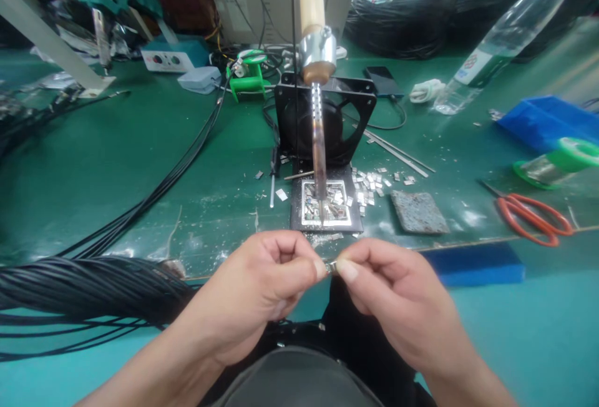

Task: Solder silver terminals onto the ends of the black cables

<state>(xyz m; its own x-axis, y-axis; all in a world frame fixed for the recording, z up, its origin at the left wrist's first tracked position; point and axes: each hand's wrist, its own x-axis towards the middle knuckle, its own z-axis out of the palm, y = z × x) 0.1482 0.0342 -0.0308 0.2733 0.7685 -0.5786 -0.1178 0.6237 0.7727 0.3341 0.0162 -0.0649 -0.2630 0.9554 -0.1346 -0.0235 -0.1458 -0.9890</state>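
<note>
In front of the table's edge, my left hand (281, 269) and my right hand (388, 282) meet fingertip to fingertip. Between their pinched thumbs and forefingers is a small silvery metal piece (332, 266), mostly covered by the fingers, so its exact kind is unclear. Just beyond the hands a soldering iron (318, 113) hangs tip down, its wooden handle uppermost. Its tip is over a square white-rimmed tray (303, 204) of small metal parts. More small metal pieces (372, 185) lie scattered to the right of this tray.
A black fan (327, 120) stands behind the tray. A thick bundle of black cables (93, 285) hangs at the left edge. On the right are a grey sponge (418, 212), orange-handled scissors (533, 216), a solder spool (556, 163), a blue bin (552, 120) and a plastic bottle (505, 39).
</note>
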